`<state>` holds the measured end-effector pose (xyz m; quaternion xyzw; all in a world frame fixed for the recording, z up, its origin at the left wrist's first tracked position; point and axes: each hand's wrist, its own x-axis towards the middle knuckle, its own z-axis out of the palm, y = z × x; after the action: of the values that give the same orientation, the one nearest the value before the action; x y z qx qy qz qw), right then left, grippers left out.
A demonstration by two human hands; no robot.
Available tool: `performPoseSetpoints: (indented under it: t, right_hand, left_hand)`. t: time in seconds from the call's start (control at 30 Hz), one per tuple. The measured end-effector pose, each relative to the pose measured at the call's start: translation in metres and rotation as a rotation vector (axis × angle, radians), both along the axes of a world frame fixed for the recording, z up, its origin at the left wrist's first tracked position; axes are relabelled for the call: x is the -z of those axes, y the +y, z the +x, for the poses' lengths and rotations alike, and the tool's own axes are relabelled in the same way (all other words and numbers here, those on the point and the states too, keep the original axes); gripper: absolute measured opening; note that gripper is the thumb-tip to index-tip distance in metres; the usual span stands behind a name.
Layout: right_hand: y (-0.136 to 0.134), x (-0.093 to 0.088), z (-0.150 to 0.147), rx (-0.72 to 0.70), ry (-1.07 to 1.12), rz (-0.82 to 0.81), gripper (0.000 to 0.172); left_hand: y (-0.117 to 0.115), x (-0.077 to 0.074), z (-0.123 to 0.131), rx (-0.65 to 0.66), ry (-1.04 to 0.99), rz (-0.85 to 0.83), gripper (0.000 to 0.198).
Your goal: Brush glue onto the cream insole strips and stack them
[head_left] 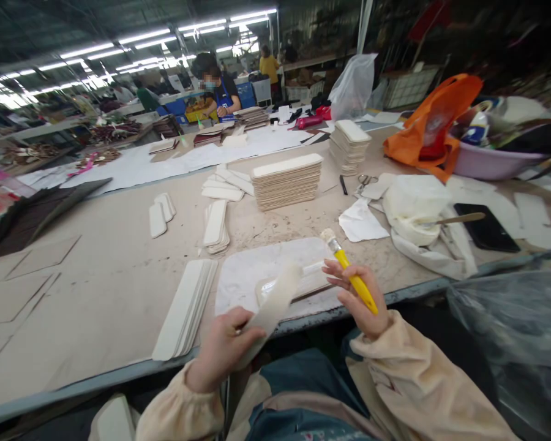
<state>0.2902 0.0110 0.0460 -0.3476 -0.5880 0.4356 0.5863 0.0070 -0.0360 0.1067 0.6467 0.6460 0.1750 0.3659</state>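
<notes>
My left hand (pixel 227 346) is closed on one end of a long cream strip (pixel 280 294) with a rounded tip, tilted up over the table's front edge and slightly blurred. A yellow-handled brush (pixel 360 286) rests in my right hand (pixel 365 303), held across the palm near the thumb, its fingers partly spread. Pale paste covers the bristles, which point up and away from me. Beneath both hands, a shiny wet-looking strip (pixel 310 283) lies on a white sheet (pixel 243 269). To the left, long cream strips (pixel 183 312) lie fanned out at the table edge.
Farther back stand a tall stack of cream pieces (pixel 287 184) and a smaller stack (pixel 349 147). On the right are a paste tub (pixel 416 205) with a wooden stick (pixel 461 218), a black phone (pixel 487 228), scissors (pixel 366 180) and a purple basin (pixel 491 162). A co-worker (pixel 218 92) sits across.
</notes>
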Motion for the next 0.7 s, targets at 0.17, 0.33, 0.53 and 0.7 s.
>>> performPoseSetpoints:
  t: [0.17, 0.33, 0.53, 0.7]
  right_hand:
    - [-0.008, 0.004, -0.003, 0.115, -0.120, -0.156, 0.033]
    - [0.009, 0.009, 0.011, 0.433, -0.257, -0.156, 0.032]
    - [0.040, 0.006, 0.007, 0.560, -0.415, -0.026, 0.027]
    - [0.050, 0.007, -0.002, 0.577, -0.525, -0.016, 0.026]
  left_hand:
    - [0.004, 0.024, 0.058, 0.135, -0.191, -0.149, 0.013]
    - [0.014, 0.034, 0.040, 0.121, -0.394, -0.266, 0.022]
    - [0.045, 0.036, 0.010, -0.211, -0.353, -0.142, 0.039]
    - [0.063, 0.048, 0.009, -0.276, -0.177, -0.035, 0.034]
